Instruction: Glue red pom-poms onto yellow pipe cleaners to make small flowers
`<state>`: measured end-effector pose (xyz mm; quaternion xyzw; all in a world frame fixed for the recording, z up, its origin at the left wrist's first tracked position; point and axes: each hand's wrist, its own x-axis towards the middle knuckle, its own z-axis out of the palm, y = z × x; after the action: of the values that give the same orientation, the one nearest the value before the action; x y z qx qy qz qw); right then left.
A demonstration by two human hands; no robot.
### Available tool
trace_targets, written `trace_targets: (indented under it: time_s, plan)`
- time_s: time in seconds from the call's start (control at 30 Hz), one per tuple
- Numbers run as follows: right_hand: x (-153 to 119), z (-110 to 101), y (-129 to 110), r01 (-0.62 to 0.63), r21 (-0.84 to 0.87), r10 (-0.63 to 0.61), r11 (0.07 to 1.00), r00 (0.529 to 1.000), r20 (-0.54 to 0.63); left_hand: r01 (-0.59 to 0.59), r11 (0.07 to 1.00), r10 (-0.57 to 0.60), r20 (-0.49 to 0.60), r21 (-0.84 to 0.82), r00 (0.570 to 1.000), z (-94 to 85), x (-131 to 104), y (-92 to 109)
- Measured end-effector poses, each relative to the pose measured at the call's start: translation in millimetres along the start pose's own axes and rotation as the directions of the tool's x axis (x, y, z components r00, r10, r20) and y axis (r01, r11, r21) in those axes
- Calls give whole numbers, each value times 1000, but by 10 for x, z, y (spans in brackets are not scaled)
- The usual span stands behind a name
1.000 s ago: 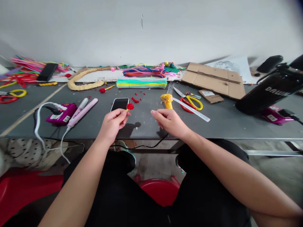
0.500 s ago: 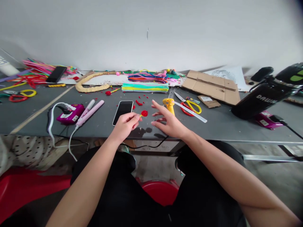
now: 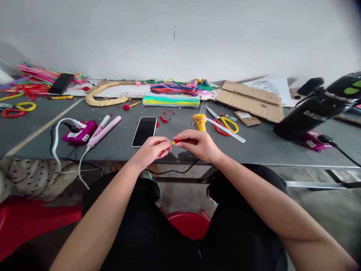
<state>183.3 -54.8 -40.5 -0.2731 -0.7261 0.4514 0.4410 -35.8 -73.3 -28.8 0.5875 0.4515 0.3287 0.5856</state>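
Between my hands is a small red flower (image 3: 176, 141) on a yellow stem, mostly covered by fingers. My left hand (image 3: 155, 149) pinches the stem. Around the red head, the fingers of my right hand (image 3: 198, 143) are closed. A white-edged phone (image 3: 144, 131) lies just behind my left hand. Past my right hand stands a yellow glue gun (image 3: 200, 122) with a clear glue stick (image 3: 227, 130) poking out of its back. Red fuzzy scraps (image 3: 163, 119) are scattered on the table, and a second red flower with a yellow stem (image 3: 126, 107) lies further back.
Scissors with red and yellow handles (image 3: 225, 124) lie right of the glue gun. Bundled pipe cleaners (image 3: 171, 101) and cardboard (image 3: 249, 101) are along the back. A black bottle (image 3: 303, 116) stands right; a pink hair straightener (image 3: 105, 131) and purple power adapter (image 3: 79, 132) lie left.
My right hand, spread beside the flower before, has moved left and closed its fingers around the red head. My left hand still pinches the stem. The view has shifted slightly.
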Motion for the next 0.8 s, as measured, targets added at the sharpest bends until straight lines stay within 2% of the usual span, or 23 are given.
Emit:
trace_targets:
  time_s: [0.17, 0.3, 0.37, 0.5, 0.7, 0.8]
  plan:
    - [6, 20, -57, -56, 50, 58, 997, 997, -47, -12, 1000, 12, 21, -5, 1000, 1, -34, 34]
    - [15, -8, -58, -170, 114, 176, 979, 983, -46, -106, 991, 109, -27, 82, 994, 15, -50, 62]
    - [14, -36, -40, -193, 115, 195, 974, 981, -9, -147, 977, 159, -64, 154, 985, 22, -49, 64]
    - [-9, -60, -11, -121, 84, 115, 989, 991, 71, -189, 951, 215, -83, 245, 973, 20, -40, 54]
    - [-35, -13, -3, 54, -39, -53, 998, 998, 14, -179, 937, 215, -89, 301, 973, 2, -39, 38]
    - [-32, 4, -19, 86, -128, -88, 988, 996, -8, -180, 935, 213, -79, 306, 974, 1, -42, 34]
